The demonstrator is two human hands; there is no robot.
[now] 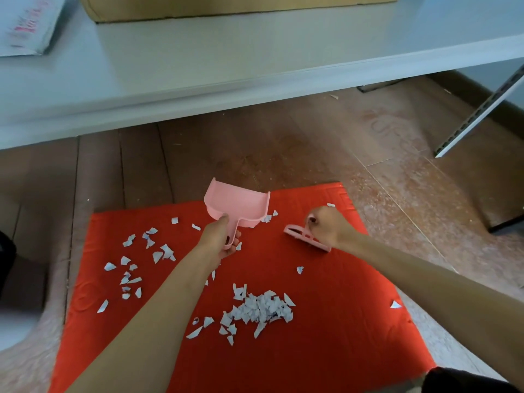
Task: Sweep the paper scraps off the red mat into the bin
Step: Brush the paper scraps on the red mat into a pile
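Observation:
A red mat (326,293) lies on the wooden floor. White paper scraps are heaped in a pile (261,309) near its middle, and more loose scraps (136,265) are scattered over its left side. My left hand (219,236) grips the handle of a pink dustpan (238,204), whose open mouth points away from me at the mat's far edge. My right hand (329,225) holds a small pink brush (306,238) low over the mat's far right part. No bin is in view.
A white table (198,89) overhangs the floor just beyond the mat, with a cardboard box (226,7) on top. A metal shelf rail (479,112) leans at the right. A pale fluffy rug (42,336) borders the mat's left side.

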